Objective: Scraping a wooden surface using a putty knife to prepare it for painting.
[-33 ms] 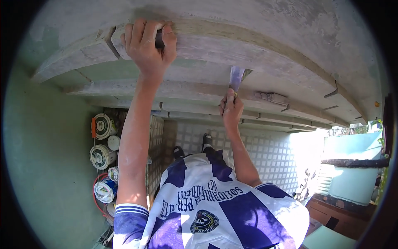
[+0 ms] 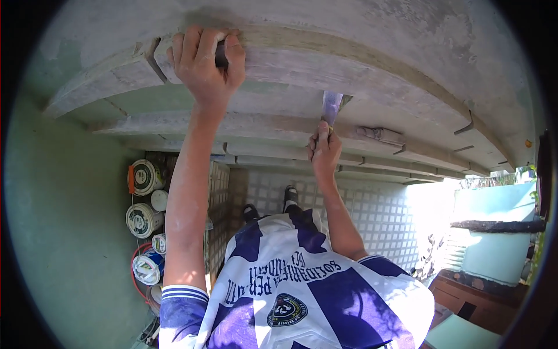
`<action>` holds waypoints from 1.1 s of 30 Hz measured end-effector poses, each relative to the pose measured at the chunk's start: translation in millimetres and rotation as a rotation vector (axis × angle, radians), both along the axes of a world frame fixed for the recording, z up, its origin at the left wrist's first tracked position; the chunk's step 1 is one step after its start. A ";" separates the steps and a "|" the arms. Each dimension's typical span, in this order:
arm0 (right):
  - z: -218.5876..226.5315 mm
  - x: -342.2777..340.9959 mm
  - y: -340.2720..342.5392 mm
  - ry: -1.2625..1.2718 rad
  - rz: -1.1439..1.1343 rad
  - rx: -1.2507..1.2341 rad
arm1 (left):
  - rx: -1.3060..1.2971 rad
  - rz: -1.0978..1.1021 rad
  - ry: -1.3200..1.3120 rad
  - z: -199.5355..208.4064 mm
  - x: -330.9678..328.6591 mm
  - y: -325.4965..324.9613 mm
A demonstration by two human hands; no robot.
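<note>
at eleven o'clock the left grip (image 2: 206,65) curls against a long grey plastered ledge (image 2: 290,67), clamped or not i cannot tell; at two, the right grip (image 2: 324,150) clamps a flat silvery-blue scraper (image 2: 332,106).

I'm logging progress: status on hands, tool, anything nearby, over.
Left hand curled at upper ledge. Right hand gripping scraper, tip contact unclear. Crumpled item on lower ledge, right of scraper.

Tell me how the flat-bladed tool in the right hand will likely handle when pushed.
The flat-bladed tool may flex slightly, since it looks thin and broad. It is probably light, as the right hand alone holds it.
</note>
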State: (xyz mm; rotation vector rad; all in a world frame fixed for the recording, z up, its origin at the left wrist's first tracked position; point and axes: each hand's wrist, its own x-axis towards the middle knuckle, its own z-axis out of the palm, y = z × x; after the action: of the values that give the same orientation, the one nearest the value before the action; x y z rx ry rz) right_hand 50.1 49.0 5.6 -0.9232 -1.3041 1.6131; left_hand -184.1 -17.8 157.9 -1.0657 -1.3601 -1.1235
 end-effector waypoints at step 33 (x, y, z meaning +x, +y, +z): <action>-3.7 28.6 0.7 -0.256 0.088 0.223 | 0.107 -0.141 -0.007 -7.7 17.6 -19.9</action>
State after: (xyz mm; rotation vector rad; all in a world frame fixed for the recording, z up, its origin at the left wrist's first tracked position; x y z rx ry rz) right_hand 78.8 49.7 1.8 -0.9671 -1.6850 1.4120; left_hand -166.5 -37.7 150.2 -1.0935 -1.2309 -1.2897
